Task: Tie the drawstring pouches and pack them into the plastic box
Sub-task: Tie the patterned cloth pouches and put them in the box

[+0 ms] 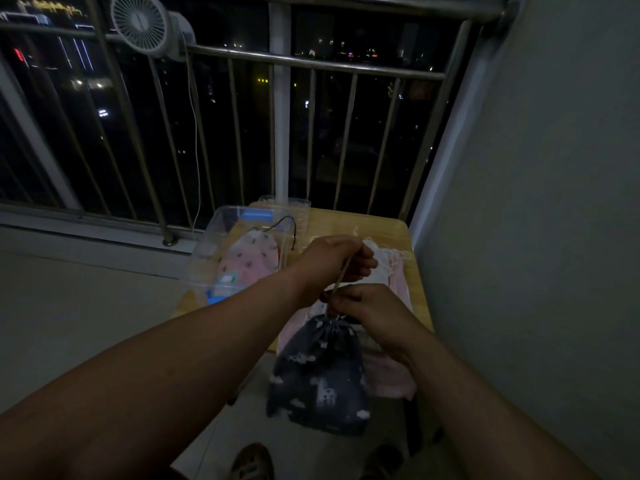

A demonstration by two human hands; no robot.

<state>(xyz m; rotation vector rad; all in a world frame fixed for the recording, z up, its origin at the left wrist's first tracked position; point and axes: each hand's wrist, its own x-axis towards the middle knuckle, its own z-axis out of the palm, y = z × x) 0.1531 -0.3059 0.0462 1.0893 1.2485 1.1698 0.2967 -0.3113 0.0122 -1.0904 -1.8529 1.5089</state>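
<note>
Box point(207, 261) left on table point(367, 223); pouches point(391, 271) right, seemingly.

No text, number or brand can be read anywhere in the frame. At the upper left, a yellow lit sign point(52, 5) and a red lit sign point(19, 55) glow on distant buildings, both too blurred to make out. The plastic box point(207, 258) on the table point(398, 230) carries a blue label point(256, 215) at its far end and another blue label point(216, 296) at its near end; any lettering on them is too small and dim to tell. The dark pouch point(318, 375) at lower centre shows only pale animal and cloud shapes.
</note>
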